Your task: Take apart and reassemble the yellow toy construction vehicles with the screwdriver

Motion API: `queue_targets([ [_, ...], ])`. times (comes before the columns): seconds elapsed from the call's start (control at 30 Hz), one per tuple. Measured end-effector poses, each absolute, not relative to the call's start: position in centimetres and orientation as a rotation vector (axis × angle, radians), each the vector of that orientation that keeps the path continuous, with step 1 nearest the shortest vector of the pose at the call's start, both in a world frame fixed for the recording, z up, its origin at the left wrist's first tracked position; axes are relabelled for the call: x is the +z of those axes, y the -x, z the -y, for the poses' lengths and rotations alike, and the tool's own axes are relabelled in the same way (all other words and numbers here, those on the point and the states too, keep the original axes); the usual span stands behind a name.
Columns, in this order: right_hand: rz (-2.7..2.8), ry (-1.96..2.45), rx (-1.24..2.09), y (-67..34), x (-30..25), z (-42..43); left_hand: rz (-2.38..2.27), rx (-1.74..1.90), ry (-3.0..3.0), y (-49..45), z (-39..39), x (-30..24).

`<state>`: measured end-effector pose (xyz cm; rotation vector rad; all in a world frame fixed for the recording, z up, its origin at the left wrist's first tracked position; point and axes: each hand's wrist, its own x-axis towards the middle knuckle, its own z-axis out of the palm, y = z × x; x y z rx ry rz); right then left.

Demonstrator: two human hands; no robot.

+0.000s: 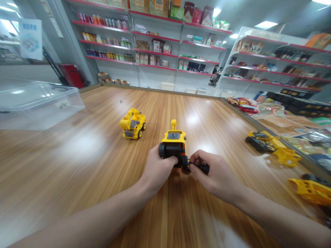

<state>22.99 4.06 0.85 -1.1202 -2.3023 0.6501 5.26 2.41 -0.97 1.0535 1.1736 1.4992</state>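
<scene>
A yellow and black toy construction truck (pixel 173 143) stands on the wooden table (pixel 77 162) in the middle of the view. My left hand (pixel 156 170) is closed around its near left side by a black wheel. My right hand (pixel 213 175) pinches a small black wheel part (pixel 203 168) at the truck's near right corner, touching the truck. A second yellow toy truck (pixel 133 123) sits alone farther back and to the left.
A clear plastic bin (pixel 38 103) stands at the far left. Two more yellow toy vehicles lie at the right edge (pixel 272 144) (pixel 311 189). Snack packets (pixel 243 103) lie beyond the table's right rim. Shop shelves (pixel 155 44) line the back wall.
</scene>
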Motion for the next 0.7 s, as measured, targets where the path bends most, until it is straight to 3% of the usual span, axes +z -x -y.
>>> queue_targets([
  [0.7, 2.259, 1.09, 0.643, -22.98, 0.82, -4.27, -1.182, 1.501, -1.04, -5.2, -2.61, -1.36],
])
